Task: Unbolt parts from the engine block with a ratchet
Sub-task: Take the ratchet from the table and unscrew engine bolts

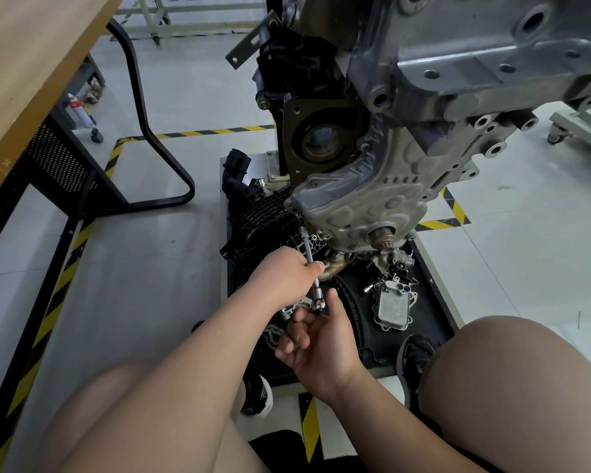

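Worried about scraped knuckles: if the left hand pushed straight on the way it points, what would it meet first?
Likely the brownish cast pipe just past the left hand, under the engine cover; depth is unclear.

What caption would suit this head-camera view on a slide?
Left hand grips the extension bar set against the engine block while the right hand holds the ratchet.
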`<state>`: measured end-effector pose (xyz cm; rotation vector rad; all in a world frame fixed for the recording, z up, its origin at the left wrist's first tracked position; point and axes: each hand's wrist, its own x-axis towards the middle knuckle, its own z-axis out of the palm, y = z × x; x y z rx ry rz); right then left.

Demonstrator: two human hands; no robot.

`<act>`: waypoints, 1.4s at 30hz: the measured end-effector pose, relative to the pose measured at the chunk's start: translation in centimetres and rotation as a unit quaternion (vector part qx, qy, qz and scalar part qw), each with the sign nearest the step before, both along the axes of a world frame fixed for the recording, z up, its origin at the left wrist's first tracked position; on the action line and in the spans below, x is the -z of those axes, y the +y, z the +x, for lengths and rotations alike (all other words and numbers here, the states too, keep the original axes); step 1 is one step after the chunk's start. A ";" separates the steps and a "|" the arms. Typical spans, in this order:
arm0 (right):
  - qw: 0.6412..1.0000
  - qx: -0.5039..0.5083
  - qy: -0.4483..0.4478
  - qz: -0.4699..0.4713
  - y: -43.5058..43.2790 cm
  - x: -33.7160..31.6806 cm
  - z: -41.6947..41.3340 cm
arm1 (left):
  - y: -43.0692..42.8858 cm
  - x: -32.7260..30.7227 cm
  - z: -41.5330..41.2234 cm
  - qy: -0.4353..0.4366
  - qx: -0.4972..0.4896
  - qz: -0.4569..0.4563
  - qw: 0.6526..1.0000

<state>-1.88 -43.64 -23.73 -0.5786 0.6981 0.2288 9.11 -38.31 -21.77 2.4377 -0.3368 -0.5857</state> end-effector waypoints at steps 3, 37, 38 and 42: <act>1.000 -0.009 0.002 -0.007 -0.1 -0.1 0.0 | 0.0 0.0 0.0 -0.005 0.001 0.003 1.000; 0.999 -0.005 0.004 -0.041 0.0 1.1 0.2 | 0.0 0.0 0.2 0.039 0.004 0.020 0.999; 0.999 -0.004 0.004 -0.039 0.0 1.1 0.2 | 0.0 0.0 0.2 0.047 0.008 0.021 0.999; 1.000 -0.001 0.007 -0.025 0.0 0.9 0.2 | 0.0 -0.1 0.0 0.056 0.018 0.011 0.998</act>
